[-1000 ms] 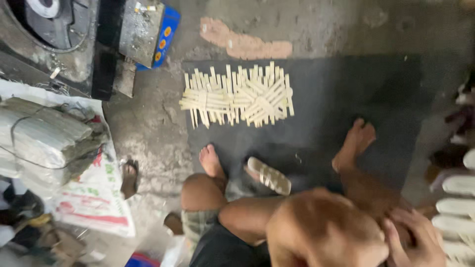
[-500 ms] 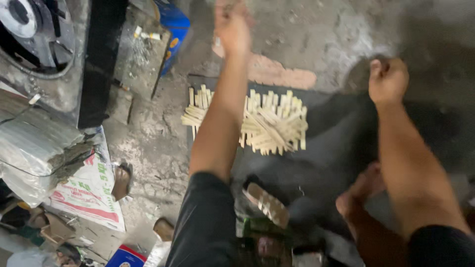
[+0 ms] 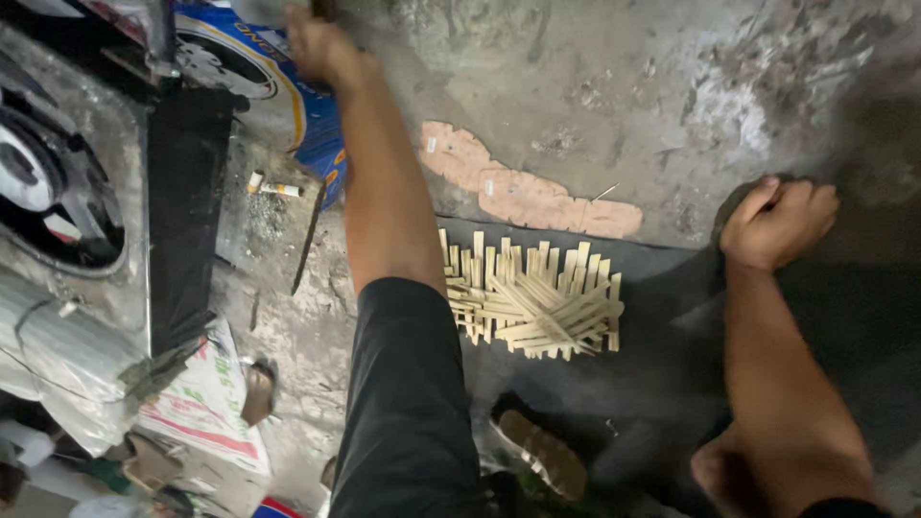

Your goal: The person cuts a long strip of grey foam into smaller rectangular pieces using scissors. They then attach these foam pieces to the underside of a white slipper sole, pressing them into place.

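Note:
My left hand (image 3: 321, 46) is stretched far forward to the top left, over a blue and white printed object (image 3: 288, 91). It is blurred, and something dark shows at its fingertips by the frame edge. My right hand (image 3: 775, 223) rests with curled fingers on the concrete floor, at the far edge of a dark mat (image 3: 691, 384). A pile of pale flat wooden sticks (image 3: 532, 299) lies on the mat between my two arms, touched by neither hand.
A sandal (image 3: 542, 453) lies on the mat near my body. A round fan-like machine in a metal frame (image 3: 43, 182) and a black panel (image 3: 182, 211) stand at left. Printed sacks (image 3: 201, 408) lie below them. A pink patch (image 3: 528, 195) marks the concrete.
My left arm has reached further up and to the left. My right hand has come down from mid-air onto the floor at the mat's edge. The view has moved closer to the sticks.

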